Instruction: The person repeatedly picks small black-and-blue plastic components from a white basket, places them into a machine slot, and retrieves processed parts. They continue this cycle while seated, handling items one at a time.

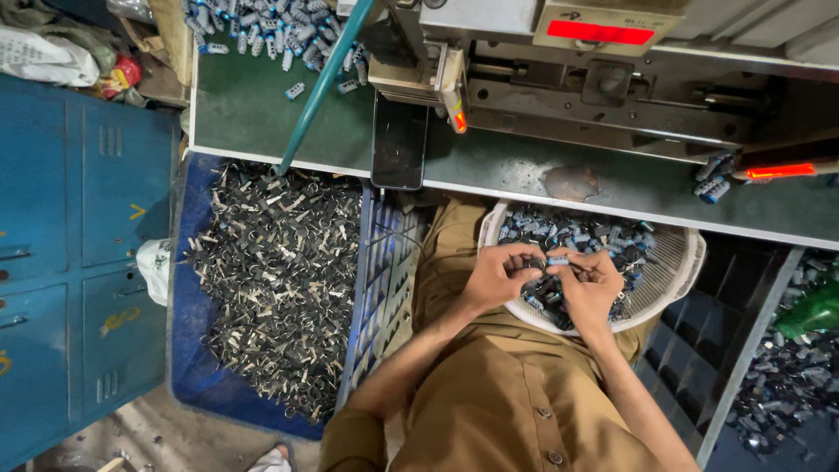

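My left hand (500, 275) and my right hand (587, 281) meet over a round white basket (682, 271) on my lap. The basket holds several small blue-and-black cylindrical parts (568, 232). Both hands pinch small parts between thumb and fingers; a blue one (558, 260) shows between them. My brown shirt and trousers fill the lower middle of the head view.
A blue crate (197, 367) on the left is heaped with small black metal clips (280, 280). A green workbench (253, 114) carries a press machine (603, 79), a dark phone (399, 144) and several blue parts (262, 31). Blue lockers (79, 262) stand at far left. Another crate of parts (786, 376) sits at right.
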